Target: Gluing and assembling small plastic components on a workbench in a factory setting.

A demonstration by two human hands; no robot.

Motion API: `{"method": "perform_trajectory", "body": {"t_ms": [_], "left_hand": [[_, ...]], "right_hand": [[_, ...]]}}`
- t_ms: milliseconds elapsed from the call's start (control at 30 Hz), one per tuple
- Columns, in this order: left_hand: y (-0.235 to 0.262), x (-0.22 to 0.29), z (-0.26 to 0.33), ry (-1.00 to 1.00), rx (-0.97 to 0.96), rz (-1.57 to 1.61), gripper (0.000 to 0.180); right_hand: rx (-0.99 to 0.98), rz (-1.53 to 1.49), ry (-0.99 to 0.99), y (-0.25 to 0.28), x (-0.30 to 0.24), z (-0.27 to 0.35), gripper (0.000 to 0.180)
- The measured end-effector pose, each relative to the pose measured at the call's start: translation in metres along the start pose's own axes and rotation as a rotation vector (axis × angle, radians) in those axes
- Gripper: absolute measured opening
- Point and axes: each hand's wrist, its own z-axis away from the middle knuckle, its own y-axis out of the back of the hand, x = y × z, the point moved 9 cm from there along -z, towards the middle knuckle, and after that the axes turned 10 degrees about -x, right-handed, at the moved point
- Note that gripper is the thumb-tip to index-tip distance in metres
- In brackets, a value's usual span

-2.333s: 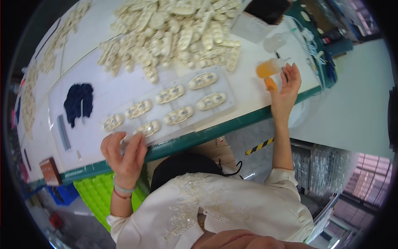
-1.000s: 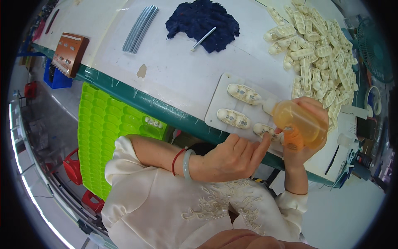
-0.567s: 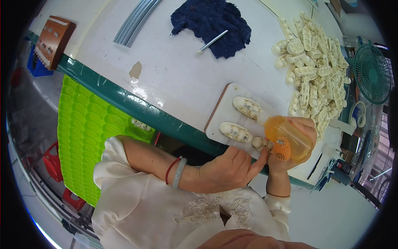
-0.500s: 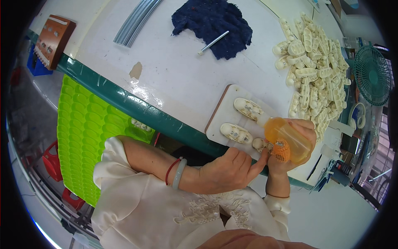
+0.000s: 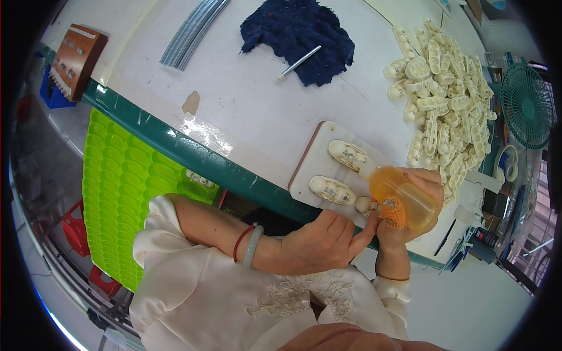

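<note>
My right hand [image 5: 430,184] is wrapped round a translucent amber squeeze bottle [image 5: 407,196], tilted with its pale neck toward the left. An orange ribbed finger cover [image 5: 393,212] shows at this hand, against the bottle's near side. My left hand [image 5: 322,243] is closed, its index fingertip at the near right end of a cream moulded part [image 5: 366,205]; what its fingers pinch is too small to tell. Two more cream oval parts, one farther [image 5: 349,155] and one nearer [image 5: 332,190], lie on a white board [image 5: 304,175], with small metal pieces inside. The bottle's neck covers one end of the farther part.
Cream parts are heaped [image 5: 442,99] at the right. A dark blue cloth [image 5: 298,35] with a metal rod [image 5: 300,63] lies at the back, beside grey tubes [image 5: 196,32]. A green scalloped tray [image 5: 123,193] sits below the table's green edge [image 5: 175,137]. A green fan [image 5: 527,105] stands far right.
The bottle and my right hand have shifted very slightly left. My left hand stays at the same part.
</note>
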Motion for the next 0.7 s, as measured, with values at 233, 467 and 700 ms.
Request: {"method": "perform_trajectory", "body": {"t_ms": [233, 467, 700], "left_hand": [[-0.002, -0.001, 0.001, -0.001, -0.012, 0.012, 0.042], [0.000, 0.000, 0.000, -0.023, -0.010, 0.036, 0.033], [-0.003, 0.000, 0.000, -0.013, -0.058, 0.042, 0.013]], "right_hand": [[-0.018, -0.007, 0.045, 0.007, -0.005, 0.006, 0.042], [-0.038, 0.040, 0.099, 0.004, -0.017, 0.019, 0.048], [-0.028, 0.099, 0.137, 0.004, -0.014, 0.025, 0.049]]}}
